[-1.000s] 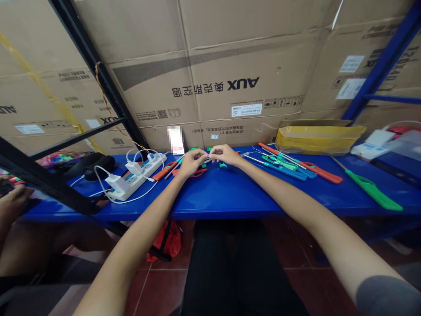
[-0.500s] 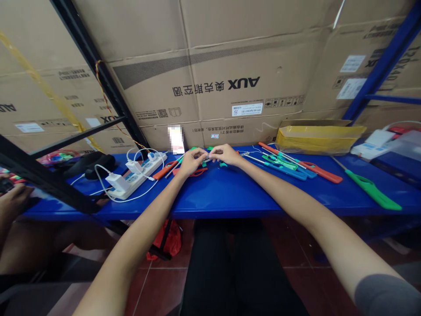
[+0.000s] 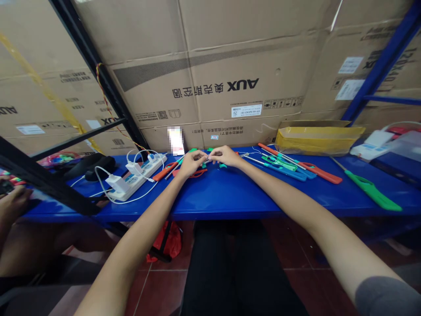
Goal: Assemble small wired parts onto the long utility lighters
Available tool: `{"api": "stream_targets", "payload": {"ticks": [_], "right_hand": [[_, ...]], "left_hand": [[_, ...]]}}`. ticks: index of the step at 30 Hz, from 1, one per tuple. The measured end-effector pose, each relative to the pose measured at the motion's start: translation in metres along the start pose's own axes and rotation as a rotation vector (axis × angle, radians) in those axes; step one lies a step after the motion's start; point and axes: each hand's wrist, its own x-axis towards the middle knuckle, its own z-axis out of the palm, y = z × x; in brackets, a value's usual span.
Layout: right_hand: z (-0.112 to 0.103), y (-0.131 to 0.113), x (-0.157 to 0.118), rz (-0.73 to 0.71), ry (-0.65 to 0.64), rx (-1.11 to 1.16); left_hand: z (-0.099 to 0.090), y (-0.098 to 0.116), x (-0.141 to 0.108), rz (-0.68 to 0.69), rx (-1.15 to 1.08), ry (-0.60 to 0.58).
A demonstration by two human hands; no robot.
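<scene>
A: What does the head camera show at the middle of the frame?

B: The left hand (image 3: 192, 163) and right hand (image 3: 225, 156) are together above the blue tabletop (image 3: 230, 195), pinching a slim metal piece (image 3: 207, 161) between them. It's too small to make out any detail.

A: How would that piece handle?

B: I'd judge it light, stiff and easy to lose, since it's thin and smooth enough to roll or slip. The fingertips are the right place for it, with a firm pinch near the middle and the ends left free. The long plastic lighters should be easier, as their wide handles give a proper hold.

A: Where are those lighters?

B: An orange lighter (image 3: 166, 170) lies just beside the left hand, and a red one (image 3: 194, 173) lies right below it. A blue lighter (image 3: 283, 171) and an orange-red lighter (image 3: 320, 177) sit to the right, with a green lighter (image 3: 371, 194) further along toward the right edge.

A: Has anything changed from the frame a second ago?

B: Very little. The hands are still together in the same pinch, and the lighters lie where they did. Only the view has shifted very slightly.
</scene>
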Motion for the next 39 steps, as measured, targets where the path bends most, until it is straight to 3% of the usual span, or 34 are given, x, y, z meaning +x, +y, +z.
{"api": "stream_targets", "payload": {"ticks": [12,19,30,39], "right_hand": [[-0.003,0.002,0.0,-0.053,0.013,-0.115],[0.0,-0.005,-0.002,-0.202,0.093,-0.345],[0.0,0.001,0.001,-0.385,0.048,-0.362],[-0.005,0.002,0.001,-0.483,0.047,-0.376]], "left_hand": [[0.0,-0.001,0.0,-0.011,-0.031,-0.024],[-0.002,-0.001,0.001,-0.017,-0.044,-0.024],[-0.001,0.001,-0.002,-0.156,-0.184,-0.02],[-0.001,0.001,-0.004,-0.179,-0.251,-0.048]]}}
